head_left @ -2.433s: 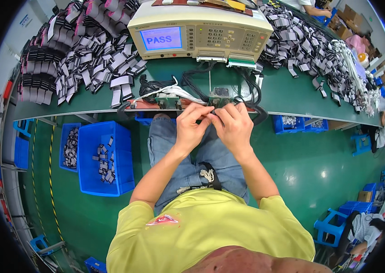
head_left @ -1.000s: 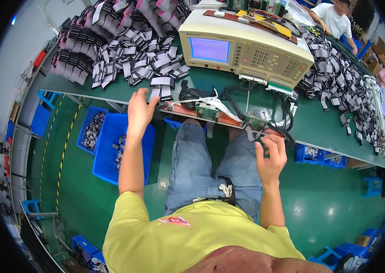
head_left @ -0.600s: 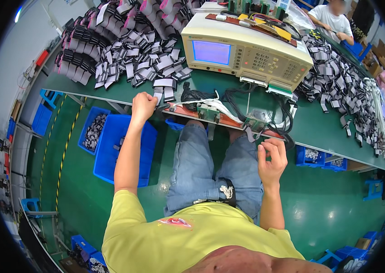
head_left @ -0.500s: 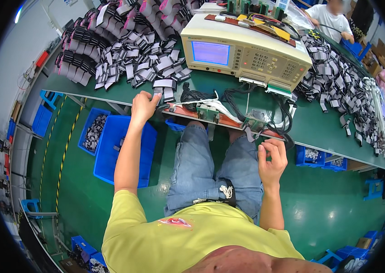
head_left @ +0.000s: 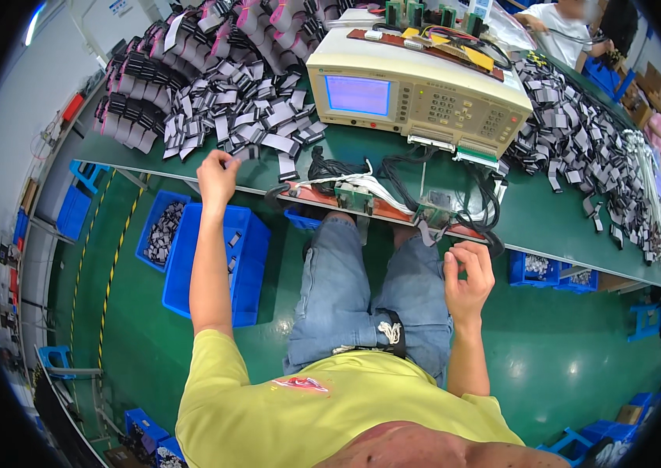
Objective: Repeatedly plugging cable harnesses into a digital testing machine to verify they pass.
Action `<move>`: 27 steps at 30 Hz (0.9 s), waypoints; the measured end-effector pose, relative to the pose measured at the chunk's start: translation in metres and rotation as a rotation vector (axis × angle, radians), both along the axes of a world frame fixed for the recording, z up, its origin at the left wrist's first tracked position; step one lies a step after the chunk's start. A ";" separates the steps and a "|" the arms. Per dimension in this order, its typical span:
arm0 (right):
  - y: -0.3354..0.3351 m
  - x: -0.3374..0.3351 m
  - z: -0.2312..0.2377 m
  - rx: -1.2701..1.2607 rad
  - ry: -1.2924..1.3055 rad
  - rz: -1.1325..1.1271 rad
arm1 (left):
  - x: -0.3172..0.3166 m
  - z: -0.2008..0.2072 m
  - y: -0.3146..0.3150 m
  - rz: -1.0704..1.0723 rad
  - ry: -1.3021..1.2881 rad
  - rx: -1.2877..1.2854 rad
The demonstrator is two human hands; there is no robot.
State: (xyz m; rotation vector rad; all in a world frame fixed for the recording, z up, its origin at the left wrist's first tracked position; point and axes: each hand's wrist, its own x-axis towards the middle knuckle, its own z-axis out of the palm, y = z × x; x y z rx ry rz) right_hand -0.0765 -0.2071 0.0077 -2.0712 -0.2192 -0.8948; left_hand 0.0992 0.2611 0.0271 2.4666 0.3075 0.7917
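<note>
Grey flat ribbon cable (head_left: 248, 153) left of beige boxy tester (head_left: 415, 92)
Left hand (head_left: 217, 175) pinches it, long axis sideways toward tester; right hand (head_left: 469, 277) loosely half-curled.

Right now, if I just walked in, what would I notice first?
Probably the big cream machine with its glowing screen, standing on the green table. Then the huge heap of grey cables to its left and another heap to its right. Nearer, the left hand pinches one small cable by the table's front edge.
</note>
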 end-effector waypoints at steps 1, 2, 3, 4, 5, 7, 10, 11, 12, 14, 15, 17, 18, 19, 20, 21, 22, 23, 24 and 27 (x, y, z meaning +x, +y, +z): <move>0.001 0.001 0.001 0.001 -0.001 0.004 | 0.003 0.001 0.004 0.007 -0.090 0.010; 0.000 0.001 0.002 -0.017 -0.015 0.002 | 0.006 0.004 0.003 0.006 -0.090 0.010; -0.001 0.002 0.003 -0.035 -0.029 0.000 | 0.008 0.008 0.002 -0.037 -0.134 -0.052; -0.001 0.002 0.002 -0.035 -0.028 -0.003 | 0.009 0.011 0.001 -0.081 -0.179 -0.114; 0.001 0.003 0.003 -0.059 -0.056 -0.010 | 0.007 0.013 -0.002 -0.130 -0.163 -0.198; 0.003 0.007 0.010 -0.081 -0.085 -0.025 | 0.019 0.006 -0.006 -0.304 -0.196 -0.364; 0.008 0.014 0.019 -0.335 -0.168 -0.048 | 0.032 -0.002 -0.035 -0.583 -0.182 -0.574; 0.011 0.015 0.014 -0.339 -0.076 -0.034 | 0.035 -0.006 -0.045 -0.608 -0.158 -0.521; 0.013 0.015 0.013 -0.340 0.017 -0.021 | 0.039 -0.010 -0.055 -0.633 -0.134 -0.468; 0.016 0.020 0.019 -0.371 0.023 -0.052 | 0.050 -0.025 -0.067 -0.691 -0.168 -0.439; 0.017 0.023 0.025 -0.423 0.018 -0.015 | 0.054 -0.034 -0.069 -0.685 -0.134 -0.472; 0.017 0.024 0.032 -0.499 0.042 0.051 | 0.062 -0.045 -0.068 -0.659 -0.124 -0.532; 0.017 0.026 0.033 -0.500 0.034 0.045 | 0.066 -0.048 -0.066 -0.665 -0.133 -0.530; 0.015 0.029 0.032 -0.554 0.098 0.052 | 0.067 -0.052 -0.063 -0.662 -0.154 -0.622; 0.014 0.031 0.029 -0.607 0.169 0.058 | 0.065 -0.055 -0.064 -0.660 -0.168 -0.716; 0.014 0.034 0.026 -0.625 0.175 0.068 | 0.065 -0.056 -0.064 -0.648 -0.150 -0.705; 0.013 0.036 0.025 -0.626 0.171 0.068 | 0.067 -0.058 -0.063 -0.646 -0.151 -0.651; 0.014 0.037 0.024 -0.634 0.186 0.060 | 0.066 -0.057 -0.063 -0.653 -0.154 -0.649; 0.015 0.039 0.022 -0.643 0.201 0.054 | 0.066 -0.056 -0.065 -0.659 -0.158 -0.647; 0.015 0.039 0.016 -0.668 0.198 0.034 | 0.066 -0.058 -0.066 -0.637 -0.178 -0.607</move>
